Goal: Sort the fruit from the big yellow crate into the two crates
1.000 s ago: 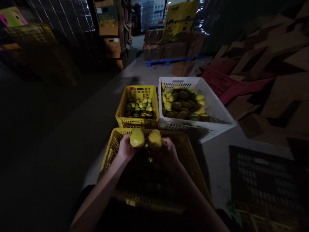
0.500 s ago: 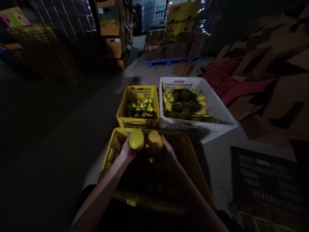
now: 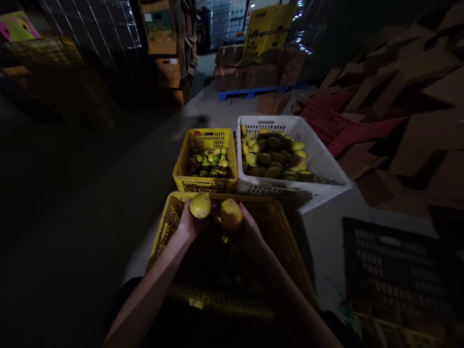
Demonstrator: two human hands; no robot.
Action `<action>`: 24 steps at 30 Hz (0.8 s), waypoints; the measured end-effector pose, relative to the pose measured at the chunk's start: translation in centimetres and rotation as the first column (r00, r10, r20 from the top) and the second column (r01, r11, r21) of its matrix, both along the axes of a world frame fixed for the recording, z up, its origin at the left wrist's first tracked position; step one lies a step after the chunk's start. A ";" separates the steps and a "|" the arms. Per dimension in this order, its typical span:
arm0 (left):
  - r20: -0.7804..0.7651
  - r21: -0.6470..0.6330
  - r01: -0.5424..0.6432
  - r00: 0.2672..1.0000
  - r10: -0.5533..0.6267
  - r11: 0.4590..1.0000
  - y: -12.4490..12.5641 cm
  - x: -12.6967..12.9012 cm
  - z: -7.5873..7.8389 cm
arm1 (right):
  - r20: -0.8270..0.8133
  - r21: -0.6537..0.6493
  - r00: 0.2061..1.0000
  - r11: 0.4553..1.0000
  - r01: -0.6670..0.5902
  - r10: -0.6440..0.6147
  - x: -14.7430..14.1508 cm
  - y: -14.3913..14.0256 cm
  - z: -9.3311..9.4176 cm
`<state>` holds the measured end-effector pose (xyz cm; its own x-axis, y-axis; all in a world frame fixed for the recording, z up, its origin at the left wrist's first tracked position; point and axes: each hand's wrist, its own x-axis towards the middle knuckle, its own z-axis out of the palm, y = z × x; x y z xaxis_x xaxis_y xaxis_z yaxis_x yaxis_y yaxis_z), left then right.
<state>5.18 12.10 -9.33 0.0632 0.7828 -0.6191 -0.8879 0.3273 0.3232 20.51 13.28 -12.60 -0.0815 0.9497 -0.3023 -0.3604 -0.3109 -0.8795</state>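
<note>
While both arms reach forward over the near yellow crate (image 3: 290,241), each hand holds up one yellow fruit above the crate's far edge. The left hand (image 3: 187,224) is curled under and around a round yellow fruit (image 3: 200,205), which sits on top of the fingers at the hand's far end, so that most of the fruit shows above the grip. The right hand (image 3: 250,231) is closed in the same way on a second yellow fruit (image 3: 231,215), which is a little longer and duller and lies to the inner, left side of that hand, with the fingers wrapped up its right flank. The two fruits are just beside each other, and whether they touch cannot be told. Below them the inside of the near crate is dark, with only a few faint fruits visible. Beyond it, on the grey floor, stands a smaller yellow crate (image 3: 188,169) with small yellow and green fruits in its bottom, and just to its right, touching or nearly so, a white crate (image 3: 326,164) filled with larger yellow-green fruits. A dark crate (image 3: 391,261) stands to the right, and red crates (image 3: 333,125) and flattened cardboard (image 3: 416,96) lie further back.
</note>
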 end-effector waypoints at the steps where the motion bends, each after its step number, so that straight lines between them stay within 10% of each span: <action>1: -0.008 0.004 0.007 1.000 -0.007 1.000 -0.1 0.0 0.1 | -0.064 -0.061 0.998 0.998 -0.007 0.003 -0.1 0.0 0.1; 6: -0.222 0.005 0.111 0.969 -0.107 0.994 -0.5 0.1 0.5 | -0.050 -0.015 0.995 0.997 -0.082 0.081 0.0 -0.5 0.5; 9: -0.510 0.204 0.034 0.857 0.077 0.978 -0.7 0.3 0.8 | 0.128 0.170 0.991 0.985 0.028 -0.050 -0.1 -0.6 0.7; 13: -0.652 0.482 0.001 0.668 0.358 0.876 -0.9 -0.1 1.3 | 0.388 0.579 0.867 0.815 0.036 -0.314 0.0 -0.9 1.2; 19: -0.623 0.516 0.027 0.698 0.353 0.856 -1.2 -0.4 1.8 | 0.344 0.826 0.769 0.563 0.025 -0.539 0.2 -1.5 1.8; 24: -0.612 0.522 0.054 0.718 0.330 0.851 -1.6 -0.3 1.6 | 0.284 0.705 0.868 0.703 0.099 -0.407 0.0 -1.4 2.0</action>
<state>4.91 10.51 -7.75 -0.3415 0.9399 0.0030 -0.3958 -0.1467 0.9065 20.53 11.88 -10.60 0.1699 0.8770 0.4494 0.0842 0.4414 -0.8933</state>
